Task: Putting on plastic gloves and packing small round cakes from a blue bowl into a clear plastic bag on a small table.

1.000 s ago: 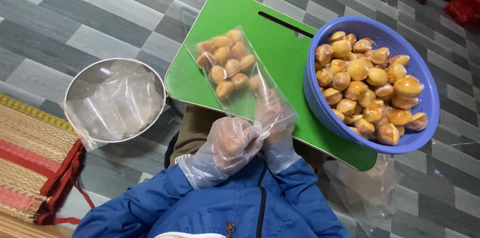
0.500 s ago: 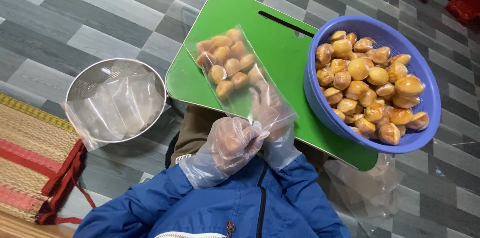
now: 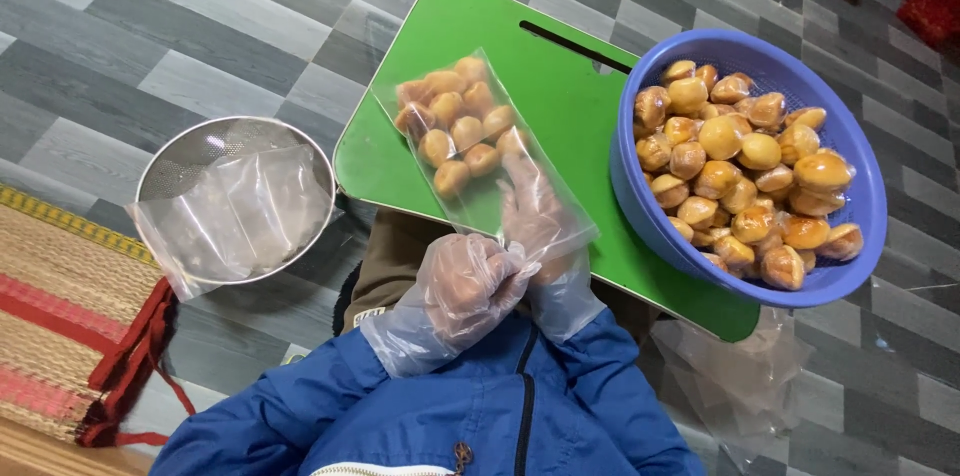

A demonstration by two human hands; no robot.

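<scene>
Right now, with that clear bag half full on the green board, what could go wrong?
1. The clear plastic bag of golden-brown pastries lies flat with its mouth open toward the gloved right hand; lifting it carelessly might spill some.
2. The heaped blue plastic basket overhangs the green board edge, so a nudge could tip it.
</scene>
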